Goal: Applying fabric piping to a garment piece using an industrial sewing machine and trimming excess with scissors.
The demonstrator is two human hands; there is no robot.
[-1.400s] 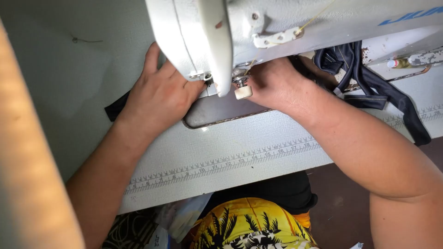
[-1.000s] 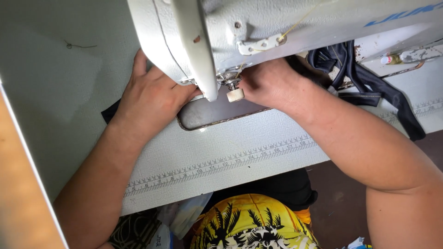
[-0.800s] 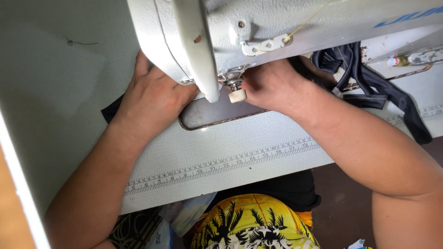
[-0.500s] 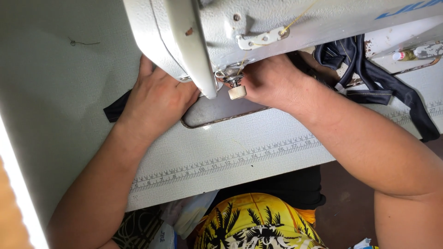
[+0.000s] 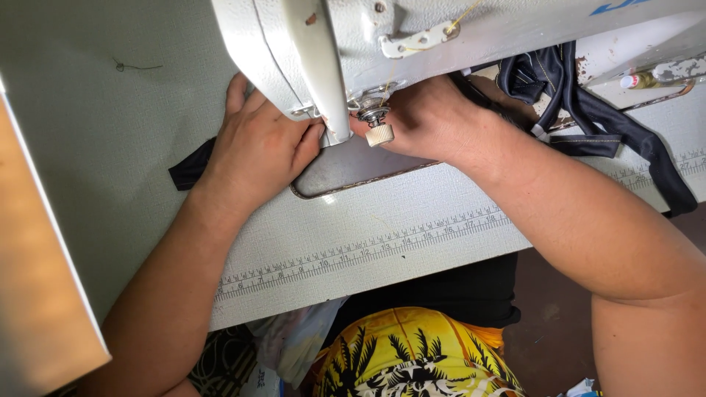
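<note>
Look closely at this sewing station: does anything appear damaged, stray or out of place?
Yes. A loose thread scrap lies on the table beyond the left hand, and the sewing machine shows chipped, rusty paint spots near its right end.

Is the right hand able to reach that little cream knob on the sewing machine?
Probably yes. The right hand lies right beside the cream knob, almost touching it, with nothing between them. The machine head hangs just above, but the knob sticks out below it in the open.

Bare forearms and hands, no sleeves or rings; yellow palm-print garment [image 5: 412, 360] over the lap.
</note>
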